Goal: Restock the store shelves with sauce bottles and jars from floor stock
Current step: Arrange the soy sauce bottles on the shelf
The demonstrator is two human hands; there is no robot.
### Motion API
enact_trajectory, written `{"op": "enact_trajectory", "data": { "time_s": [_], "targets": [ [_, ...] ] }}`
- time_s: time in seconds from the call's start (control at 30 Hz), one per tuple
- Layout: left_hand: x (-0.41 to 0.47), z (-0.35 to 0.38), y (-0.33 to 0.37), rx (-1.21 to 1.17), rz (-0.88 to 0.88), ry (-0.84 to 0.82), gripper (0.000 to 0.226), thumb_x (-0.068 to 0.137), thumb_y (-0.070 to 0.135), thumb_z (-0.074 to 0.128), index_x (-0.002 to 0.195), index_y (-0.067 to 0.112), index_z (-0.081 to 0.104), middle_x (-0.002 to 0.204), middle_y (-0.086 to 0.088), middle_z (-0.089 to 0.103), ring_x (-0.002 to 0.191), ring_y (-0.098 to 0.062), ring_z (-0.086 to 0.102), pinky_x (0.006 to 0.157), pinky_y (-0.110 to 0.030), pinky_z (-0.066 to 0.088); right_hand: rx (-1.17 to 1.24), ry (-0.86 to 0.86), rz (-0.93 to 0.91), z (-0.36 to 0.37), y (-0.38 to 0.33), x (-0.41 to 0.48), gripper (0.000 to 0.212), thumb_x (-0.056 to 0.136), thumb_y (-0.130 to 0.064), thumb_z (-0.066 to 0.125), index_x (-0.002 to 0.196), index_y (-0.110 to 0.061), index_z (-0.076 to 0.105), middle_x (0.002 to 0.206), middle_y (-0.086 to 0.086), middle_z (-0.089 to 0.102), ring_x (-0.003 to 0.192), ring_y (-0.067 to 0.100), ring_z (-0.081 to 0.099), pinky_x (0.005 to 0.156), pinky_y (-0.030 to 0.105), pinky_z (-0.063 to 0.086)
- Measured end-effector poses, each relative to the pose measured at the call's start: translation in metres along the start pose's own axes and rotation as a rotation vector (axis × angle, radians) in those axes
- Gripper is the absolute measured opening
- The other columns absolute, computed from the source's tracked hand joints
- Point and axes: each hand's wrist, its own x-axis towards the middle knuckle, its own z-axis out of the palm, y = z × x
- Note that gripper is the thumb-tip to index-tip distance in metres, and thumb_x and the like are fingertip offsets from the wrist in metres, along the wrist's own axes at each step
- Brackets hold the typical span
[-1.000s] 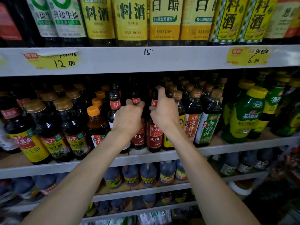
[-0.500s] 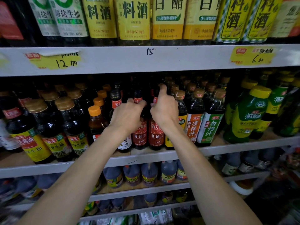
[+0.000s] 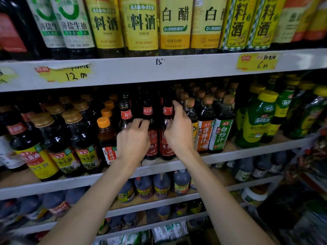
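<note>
Two hands are up at the middle shelf (image 3: 230, 155), each on a dark soy sauce bottle with a red label; the pair stands side by side, upright, at the shelf's front edge. The left hand (image 3: 132, 142) curls its fingers round the shoulder of the left red-label bottle (image 3: 148, 110) and grips it. The right hand (image 3: 178, 137) holds the right red-label bottle (image 3: 167, 110), thumb on the shoulder, index finger stretched up beside the neck. The hands are close but not touching. Just left of the pair is an orange-capped bottle (image 3: 104, 131), and further left are gold-capped bottles (image 3: 53, 138) with yellow labels. Just right are an orange-label bottle (image 3: 203, 133) and a green-label bottle (image 3: 219, 135), then green plastic bottles (image 3: 256, 124) with yellow caps. The upper shelf (image 3: 177, 68) carries tall yellow-label bottles (image 3: 141, 27). Its edge has a yellow price tag (image 3: 70, 75) reading 12.00 on the left and a second tag (image 3: 258, 62) reading 6.00 on the right. Dark jugs (image 3: 161, 186) sit on the shelf below, blurred.
</note>
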Motion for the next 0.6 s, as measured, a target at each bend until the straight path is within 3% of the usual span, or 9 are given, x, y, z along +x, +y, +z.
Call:
{"op": "enact_trajectory", "data": {
  "time_s": [0.07, 0.13, 0.2, 0.27, 0.37, 0.6],
  "targets": [
    [-0.008, 0.001, 0.006, -0.017, 0.058, 0.036, 0.015, 0.071, -0.001, 0.065, 0.084, 0.006, 0.065, 0.081, -0.011, 0.061, 0.058, -0.031, 0.059, 0.04, -0.027, 0.033, 0.035, 0.049, 0.047, -0.005, 0.003, -0.021, 0.048, 0.089, -0.004, 0.061, 0.134, -0.012, 0.045, 0.118, 0.013, 0.063, 0.096, 0.029, 0.064, 0.077, 0.038, 0.053],
    [-0.018, 0.01, 0.021, -0.09, 0.13, -0.028, 0.014, 0.065, 0.004, 0.065, 0.076, 0.009, 0.058, 0.073, -0.009, 0.058, 0.053, -0.033, 0.058, 0.041, -0.026, 0.028, 0.019, 0.045, 0.132, -0.012, 0.015, -0.045, 0.031, 0.09, -0.006, 0.059, 0.12, -0.012, 0.053, 0.101, 0.01, 0.068, 0.086, 0.03, 0.065, 0.069, 0.041, 0.054],
    [-0.037, 0.026, 0.043, -0.175, 0.248, -0.18, 0.018, 0.063, 0.006, 0.067, 0.076, 0.012, 0.055, 0.072, -0.009, 0.059, 0.054, -0.036, 0.059, 0.042, -0.029, 0.029, -0.034, 0.004, 0.261, -0.02, 0.034, -0.076, 0.017, 0.091, -0.01, 0.058, 0.108, -0.011, 0.059, 0.086, 0.009, 0.069, 0.076, 0.029, 0.065, 0.061, 0.041, 0.052],
    [-0.066, 0.047, 0.068, -0.242, 0.382, -0.37, 0.011, 0.074, 0.013, 0.064, 0.081, 0.014, 0.056, 0.077, -0.009, 0.061, 0.063, -0.037, 0.062, 0.045, -0.034, 0.034, -0.094, -0.027, 0.423, -0.026, 0.056, -0.119, 0.009, 0.093, -0.013, 0.058, 0.101, -0.012, 0.061, 0.079, 0.008, 0.068, 0.07, 0.027, 0.064, 0.058, 0.037, 0.051],
    [-0.124, 0.083, 0.097, -0.287, 0.522, -0.62, 0.012, 0.087, 0.023, 0.055, 0.096, 0.018, 0.061, 0.091, -0.01, 0.067, 0.081, -0.037, 0.066, 0.059, -0.04, 0.048, -0.089, 0.033, 0.72, -0.029, 0.093, -0.211, 0.009, 0.09, -0.011, 0.06, 0.096, -0.009, 0.067, 0.085, 0.014, 0.072, 0.082, 0.034, 0.067, 0.068, 0.04, 0.053],
    [-0.333, 0.186, 0.157, -0.495, 0.752, -1.146, 0.014, 0.093, 0.021, 0.052, 0.096, 0.019, 0.066, 0.095, -0.012, 0.07, 0.091, -0.035, 0.064, 0.068, -0.04, 0.051, -0.079, 0.1, 1.601, -0.025, 0.154, -0.512, 0.012, 0.091, -0.011, 0.051, 0.086, -0.005, 0.06, 0.09, 0.025, 0.068, 0.088, 0.041, 0.064, 0.072, 0.043, 0.051]
  ]
}}
